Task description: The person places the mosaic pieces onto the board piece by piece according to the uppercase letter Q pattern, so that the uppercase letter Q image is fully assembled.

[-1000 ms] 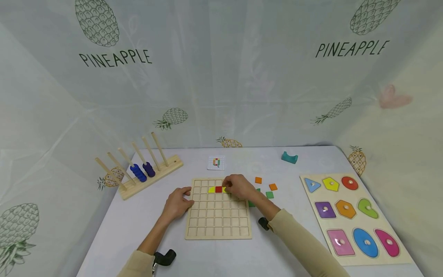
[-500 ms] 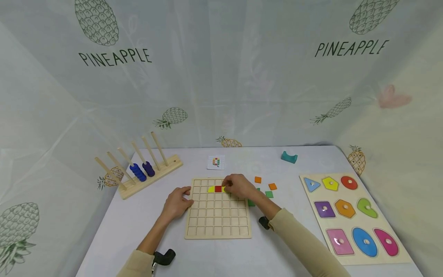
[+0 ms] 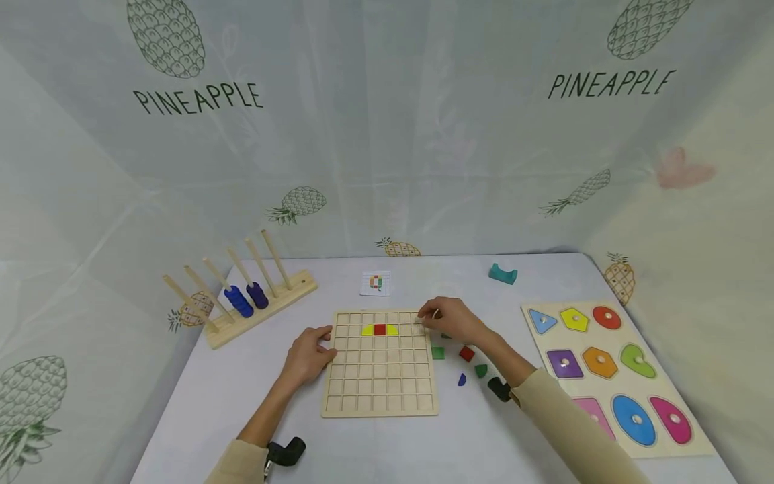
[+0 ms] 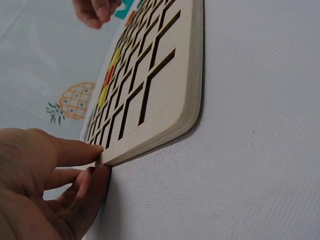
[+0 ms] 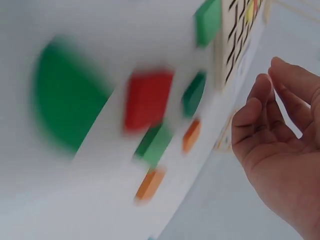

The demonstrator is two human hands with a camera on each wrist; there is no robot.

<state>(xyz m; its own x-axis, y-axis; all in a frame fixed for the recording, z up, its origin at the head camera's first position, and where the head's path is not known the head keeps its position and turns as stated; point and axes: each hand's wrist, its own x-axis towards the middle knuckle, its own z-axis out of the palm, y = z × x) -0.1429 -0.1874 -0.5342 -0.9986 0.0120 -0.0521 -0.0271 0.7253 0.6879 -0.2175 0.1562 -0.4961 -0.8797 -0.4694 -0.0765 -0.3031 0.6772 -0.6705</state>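
On the table (image 3: 375,450): a pale square wooden grid board (image 3: 379,387) with a red square tile (image 3: 379,330) between two yellow quarter-circle tiles (image 3: 367,331) in the second-farthest row. Touched at left by the spread left grip (image 3: 307,355); overhung at far right by the right grip (image 3: 456,320), loosely curled, empty, shifted right since the earlier frame, baring one yellow tile.

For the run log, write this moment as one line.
left hand: touches left edge of grid board | right hand: at board's far right corner, nothing visibly held | on board: red square between two yellow pieces
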